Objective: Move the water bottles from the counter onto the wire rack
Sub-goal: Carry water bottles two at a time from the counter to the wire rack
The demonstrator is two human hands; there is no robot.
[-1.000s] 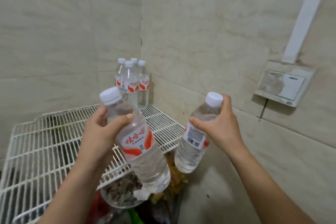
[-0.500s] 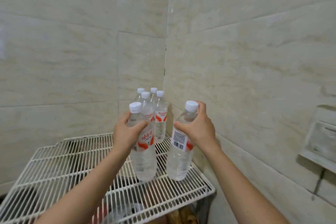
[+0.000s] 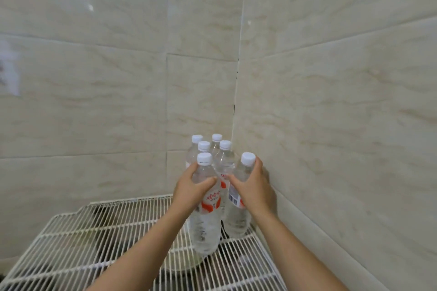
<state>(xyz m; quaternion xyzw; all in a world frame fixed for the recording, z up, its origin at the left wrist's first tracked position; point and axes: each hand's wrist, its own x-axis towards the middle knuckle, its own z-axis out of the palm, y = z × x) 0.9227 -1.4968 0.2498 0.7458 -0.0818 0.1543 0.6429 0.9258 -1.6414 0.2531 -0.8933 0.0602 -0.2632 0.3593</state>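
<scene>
Bottles going down on the rack

Two water bottles are being set on the wire rack (image 3: 99, 231), right in front of the four bottles (image 3: 214, 149) that already stand in the corner of the rack. The left hand (image 3: 191, 190) is wrapped around the left bottle (image 3: 205, 224), up near its neck. The right hand (image 3: 253, 186) is wrapped around the right bottle (image 3: 236, 217), also up high. Both arms reach out long over the rack. Both bottles stand up straight, close together, with their bottoms at the wires. I cannot tell if they are fully resting yet. Next, I think, each bottle needs to sit steady on the wires. Then the fingers can let go slowly, so nothing tips into the four behind.
</scene>
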